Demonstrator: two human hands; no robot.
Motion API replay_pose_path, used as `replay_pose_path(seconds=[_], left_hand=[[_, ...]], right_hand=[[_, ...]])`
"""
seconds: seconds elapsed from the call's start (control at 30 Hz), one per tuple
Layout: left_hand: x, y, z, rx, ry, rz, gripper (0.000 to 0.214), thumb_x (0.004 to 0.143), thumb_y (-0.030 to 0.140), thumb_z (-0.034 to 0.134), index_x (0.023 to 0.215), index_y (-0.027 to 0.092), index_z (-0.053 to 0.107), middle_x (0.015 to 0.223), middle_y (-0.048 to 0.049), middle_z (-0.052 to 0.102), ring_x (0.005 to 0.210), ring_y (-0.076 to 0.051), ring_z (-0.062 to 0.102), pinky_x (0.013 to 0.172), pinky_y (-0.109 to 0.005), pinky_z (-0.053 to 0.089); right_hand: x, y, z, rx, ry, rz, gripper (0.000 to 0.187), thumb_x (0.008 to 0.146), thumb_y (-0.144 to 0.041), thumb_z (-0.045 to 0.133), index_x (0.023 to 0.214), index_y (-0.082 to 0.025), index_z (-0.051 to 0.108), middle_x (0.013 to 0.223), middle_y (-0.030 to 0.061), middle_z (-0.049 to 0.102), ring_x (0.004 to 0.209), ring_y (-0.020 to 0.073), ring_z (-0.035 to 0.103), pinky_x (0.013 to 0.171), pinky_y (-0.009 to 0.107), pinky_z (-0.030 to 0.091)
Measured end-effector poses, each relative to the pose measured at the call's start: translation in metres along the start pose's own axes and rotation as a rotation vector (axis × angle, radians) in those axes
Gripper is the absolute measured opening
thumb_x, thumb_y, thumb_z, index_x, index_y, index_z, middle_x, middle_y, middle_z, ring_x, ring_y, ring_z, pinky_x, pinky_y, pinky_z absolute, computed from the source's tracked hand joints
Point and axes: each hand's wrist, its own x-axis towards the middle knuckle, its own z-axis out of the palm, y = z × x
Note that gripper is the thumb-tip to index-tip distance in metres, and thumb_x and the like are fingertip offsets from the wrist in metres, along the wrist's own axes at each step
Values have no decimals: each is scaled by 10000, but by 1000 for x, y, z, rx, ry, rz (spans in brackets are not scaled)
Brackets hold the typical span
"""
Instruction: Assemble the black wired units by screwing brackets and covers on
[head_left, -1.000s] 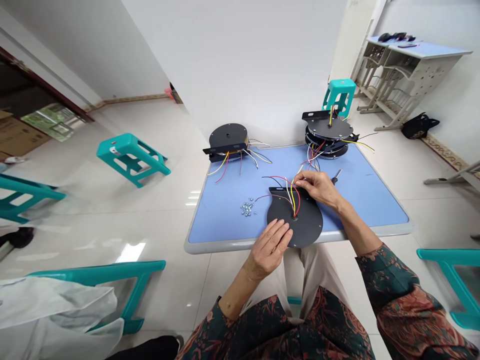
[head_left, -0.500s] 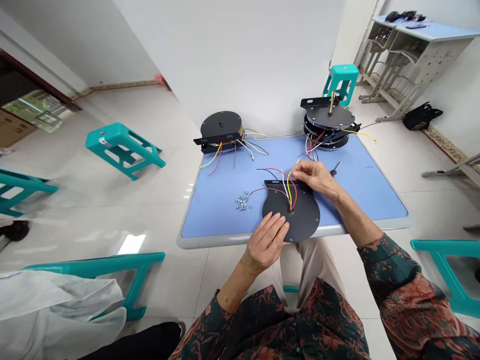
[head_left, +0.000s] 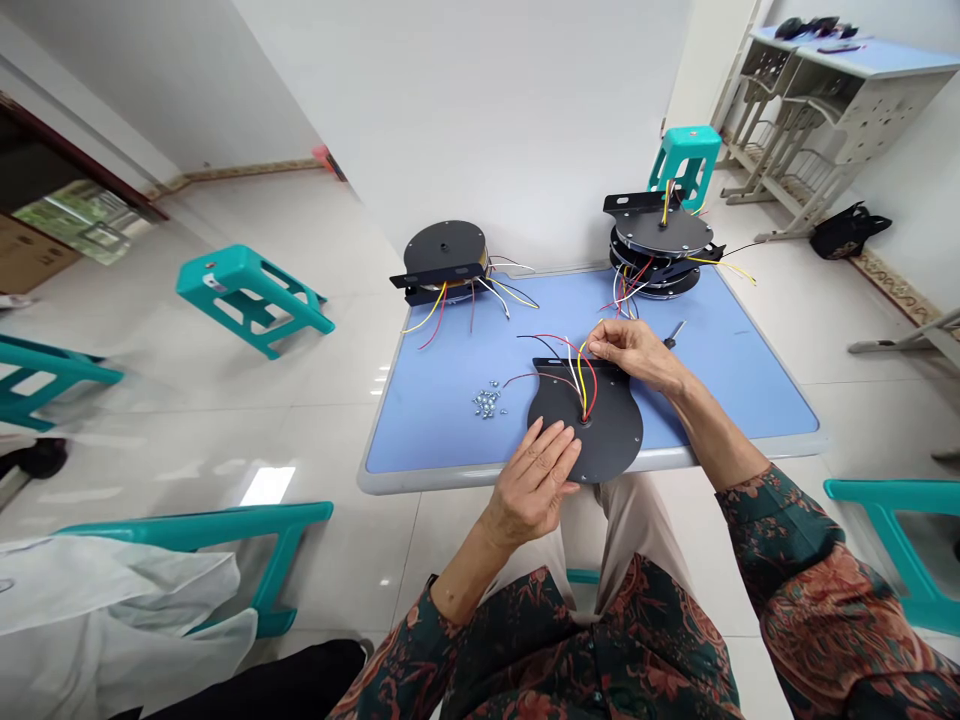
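Seen from the wearer's head, looking down at two bare hands working over a table. The left hand (head_left: 531, 482) lies open, its fingers slightly spread and resting flat on a black round metal plate (head_left: 604, 436) – the plate sits directly under that hand, at the near edge of the table, with a straight bracket along its far side. The right hand (head_left: 636, 355) is just beyond the plate, its thumb and fingers pinched together on thin wires (head_left: 579, 375) in red, yellow, white and black, which rise from a hole at the plate's centre.

Just past the right hand's fingers lies a small screwdriver (head_left: 673, 335). To the left of the left hand, well apart from it, is a small heap of silvery nuts (head_left: 486, 402). Farther ahead of the right hand stands a stack of round black units (head_left: 660, 255) trailing similar wires; ahead of the left hand, a single unit (head_left: 442, 255) sits at the far edge of the blue table (head_left: 420, 478) – its rim is grey. Floral dark sleeves (head_left: 817, 620) cover both forearms.
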Motion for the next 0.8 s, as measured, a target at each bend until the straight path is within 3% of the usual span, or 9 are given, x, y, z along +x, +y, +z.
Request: replay_pose_path(seconds=[0.2, 0.6, 0.8], left_hand=[[3, 3, 0, -44, 29, -75, 479, 1016, 236, 503, 1487, 156, 465, 1314, -189, 671, 1369, -302, 533, 1115, -601, 468], [5, 5, -3, -74, 10, -86, 430, 1001, 223, 519, 1425, 149, 531, 1313, -202, 670, 1381, -312, 518, 1157, -666, 359], [5, 5, -5, -107, -12, -108, 426, 1004, 244, 511, 1427, 199, 537, 1345, -167, 661, 1383, -290, 519, 1190, -650, 306]], right_hand=[[-1, -1, 1, 50, -6, 23, 300, 752, -452, 690, 749, -161, 617, 630, -30, 520, 605, 112, 408, 599, 283, 286], [-1, -2, -1, 85, -86, 85, 321, 750, -464, 712, 750, -156, 618, 628, -33, 512, 599, 103, 378, 588, 275, 248], [0, 1, -3, 127, -123, 150, 321, 709, -444, 760, 731, -160, 610, 639, -29, 528, 599, 100, 399, 585, 271, 249]])
